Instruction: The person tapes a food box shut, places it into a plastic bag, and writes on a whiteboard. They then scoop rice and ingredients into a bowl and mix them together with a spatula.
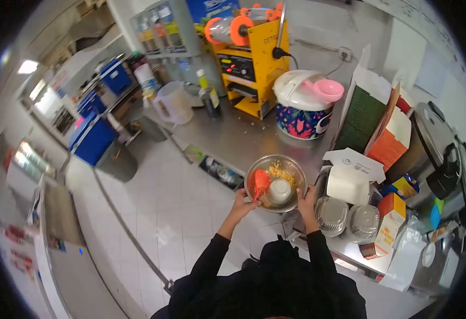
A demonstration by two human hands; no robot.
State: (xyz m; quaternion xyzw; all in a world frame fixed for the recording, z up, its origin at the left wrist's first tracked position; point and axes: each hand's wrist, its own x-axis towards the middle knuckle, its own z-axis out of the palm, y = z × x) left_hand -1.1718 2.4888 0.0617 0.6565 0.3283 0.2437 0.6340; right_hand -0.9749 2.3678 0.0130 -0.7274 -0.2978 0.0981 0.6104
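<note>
Between both hands is a round metal bowl (252, 164), held at the edge of the steel counter. Inside it lie yellow crumbly bits (282, 173), a white cup (280, 191) and an orange-red spoon (262, 181). My left hand (242, 204) grips the left rim, with its fingers partly under the bowl and close to the spoon's handle. My right hand (307, 201) is closed on the right rim. To the right of that hand are two clear-lidded containers (332, 213) and an open white takeaway box (348, 186).
A flowered rice cooker (303, 117) with a pink cup (327, 91) on its lid stands behind the bowl. Farther back are a yellow sealing machine (265, 64), a dark bottle (210, 101) and a plastic jug (173, 103). Cardboard boxes (392, 135) crowd the right side.
</note>
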